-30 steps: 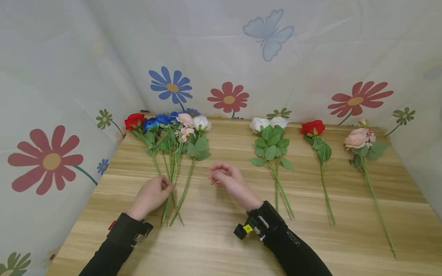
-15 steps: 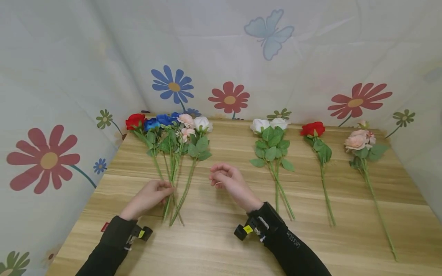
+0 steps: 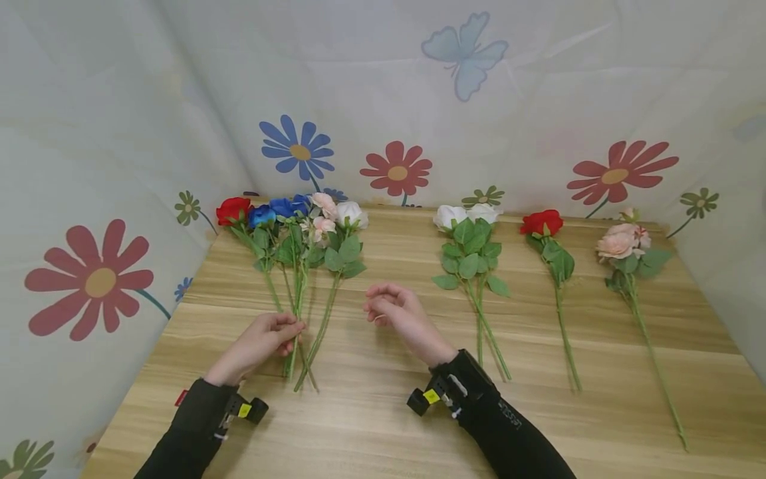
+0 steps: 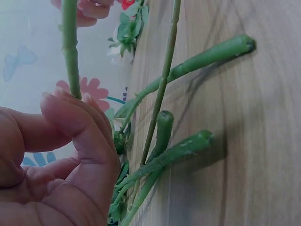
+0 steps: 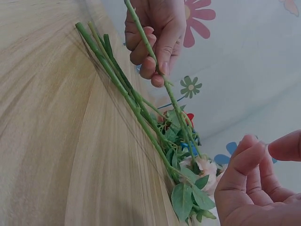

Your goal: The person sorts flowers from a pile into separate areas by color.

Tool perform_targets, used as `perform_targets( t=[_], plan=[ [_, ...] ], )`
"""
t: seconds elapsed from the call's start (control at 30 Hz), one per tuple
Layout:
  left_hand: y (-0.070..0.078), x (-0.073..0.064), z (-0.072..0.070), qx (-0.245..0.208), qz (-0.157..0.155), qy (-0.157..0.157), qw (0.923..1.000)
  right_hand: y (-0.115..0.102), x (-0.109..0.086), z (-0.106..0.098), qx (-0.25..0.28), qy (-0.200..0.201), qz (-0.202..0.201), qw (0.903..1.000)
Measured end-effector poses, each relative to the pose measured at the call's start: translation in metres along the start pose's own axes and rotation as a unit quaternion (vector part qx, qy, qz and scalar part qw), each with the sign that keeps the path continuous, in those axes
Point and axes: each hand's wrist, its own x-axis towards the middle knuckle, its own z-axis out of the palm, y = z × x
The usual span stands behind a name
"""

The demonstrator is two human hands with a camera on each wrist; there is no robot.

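Closely around my left hand (image 3: 257,342), other stems (image 5: 117,77) lie crossed on the surface (image 3: 383,426), below the green stem (image 5: 141,33) I pinch between thumb and fingertips. That stem is raised off the wood and runs toward pale pink blossoms (image 3: 323,207), crowded between blue roses (image 3: 281,209) and a white rose (image 3: 352,215), with a red rose (image 3: 233,211) at the left end. My right hand (image 3: 407,322) hovers just right of this bunch, fingers loosely bent, thumb near the fingertips, holding nothing. Well to its right lie two white roses (image 3: 467,216), another red rose (image 3: 542,222) and a pink flower (image 3: 619,241).

The stems are slim and knobbly with blunt ends, the leaves flat and oval, the petals ruffled; wood grain streaks the surface, and the backdrop (image 3: 526,86) is creased and printed with daisies.

Overlapping leaves hide where several stems meet their heads. My left fingers cover part of the pinched stem, and the left wrist view cuts off its upper end.
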Motion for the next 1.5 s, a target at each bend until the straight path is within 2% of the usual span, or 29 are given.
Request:
perform_targets(
  t=[0.13,0.37,0.5,0.87,1.0,1.2,1.5],
  plan=[
    [0.003,-0.002,0.002,-0.004,0.011,0.006,0.9999,-0.001,-0.001,0.0,-0.003,0.003,-0.001,1.0],
    [0.008,-0.004,0.005,0.008,0.037,0.035,0.9987,-0.003,-0.003,-0.002,-0.003,0.004,-0.007,1.0],
    [0.011,-0.003,0.008,0.005,0.048,0.039,0.9981,-0.004,-0.004,-0.006,-0.009,0.006,-0.004,0.9999],
    [0.024,0.008,0.028,0.003,0.075,-0.008,0.9972,-0.003,-0.007,-0.024,-0.019,0.022,0.006,0.9995],
    [0.032,0.014,0.037,0.024,0.083,-0.021,0.9961,-0.005,-0.01,-0.033,-0.061,0.018,-0.007,0.9979],
    [0.045,0.024,0.055,0.023,0.089,-0.039,0.995,-0.015,-0.013,-0.047,-0.136,0.011,-0.04,0.9898],
    [0.058,0.04,0.085,0.006,0.104,-0.067,0.9923,-0.029,-0.011,-0.066,-0.167,0.025,-0.044,0.9846]
  ],
)
